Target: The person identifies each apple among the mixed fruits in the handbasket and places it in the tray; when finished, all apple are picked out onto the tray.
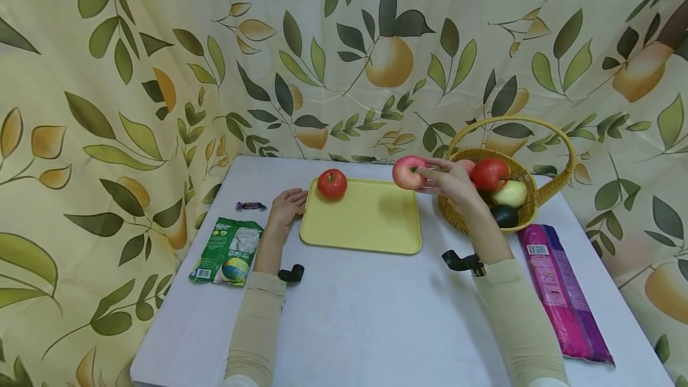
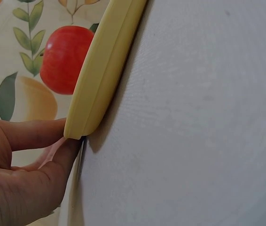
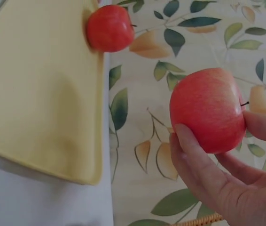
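My right hand [image 1: 451,183] holds a pink-red apple [image 1: 409,172] in the air by the right end of a yellow tray [image 1: 365,220]. In the right wrist view, thumb and fingertips grip the sides of this apple [image 3: 209,110], its stem facing right. A second red apple [image 1: 332,184] rests in the tray's far left corner. At the tray's left edge is my left hand [image 1: 286,209]. The left wrist view shows its fingertips [image 2: 53,132] pinching the tray's rim [image 2: 93,101], with the red apple [image 2: 65,59] behind.
A wicker basket [image 1: 457,214] with an arched handle stands at the right, holding several fruits and vegetables. A pink-purple packet [image 1: 561,300] lies in front of it. On the left are a green packet [image 1: 228,249] and a small wrapped candy [image 1: 250,206]. A patterned curtain [image 1: 344,100] hangs behind the table.
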### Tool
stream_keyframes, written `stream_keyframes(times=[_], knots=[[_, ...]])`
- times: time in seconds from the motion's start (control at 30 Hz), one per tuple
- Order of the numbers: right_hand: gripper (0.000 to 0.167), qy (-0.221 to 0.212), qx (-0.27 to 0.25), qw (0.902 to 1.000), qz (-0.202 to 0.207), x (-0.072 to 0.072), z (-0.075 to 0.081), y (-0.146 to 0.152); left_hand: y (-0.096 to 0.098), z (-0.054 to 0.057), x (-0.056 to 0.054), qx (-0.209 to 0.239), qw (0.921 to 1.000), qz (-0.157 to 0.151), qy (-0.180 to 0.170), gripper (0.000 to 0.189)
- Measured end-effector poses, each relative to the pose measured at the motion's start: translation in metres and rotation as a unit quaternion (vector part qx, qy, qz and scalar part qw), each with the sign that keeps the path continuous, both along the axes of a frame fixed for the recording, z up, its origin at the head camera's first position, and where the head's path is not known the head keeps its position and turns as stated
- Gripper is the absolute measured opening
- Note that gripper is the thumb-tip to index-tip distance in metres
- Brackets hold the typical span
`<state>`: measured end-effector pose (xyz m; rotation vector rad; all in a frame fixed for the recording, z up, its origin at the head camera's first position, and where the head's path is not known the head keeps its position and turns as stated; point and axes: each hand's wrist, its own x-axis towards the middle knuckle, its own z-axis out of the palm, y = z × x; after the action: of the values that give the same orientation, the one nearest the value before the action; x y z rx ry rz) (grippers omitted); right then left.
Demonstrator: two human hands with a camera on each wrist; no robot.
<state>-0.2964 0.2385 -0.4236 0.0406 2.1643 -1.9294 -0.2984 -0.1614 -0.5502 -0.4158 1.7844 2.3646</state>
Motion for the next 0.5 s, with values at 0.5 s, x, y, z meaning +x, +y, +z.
stream_keyframes(times=[0.5], knots=[[0.061,-0.021,-0.007,0.9998,0.000,-0.014,-0.013,-0.023,-0.001,-0.001,-0.001,-0.001,1.0000,-0.002,0.001,0.072]])
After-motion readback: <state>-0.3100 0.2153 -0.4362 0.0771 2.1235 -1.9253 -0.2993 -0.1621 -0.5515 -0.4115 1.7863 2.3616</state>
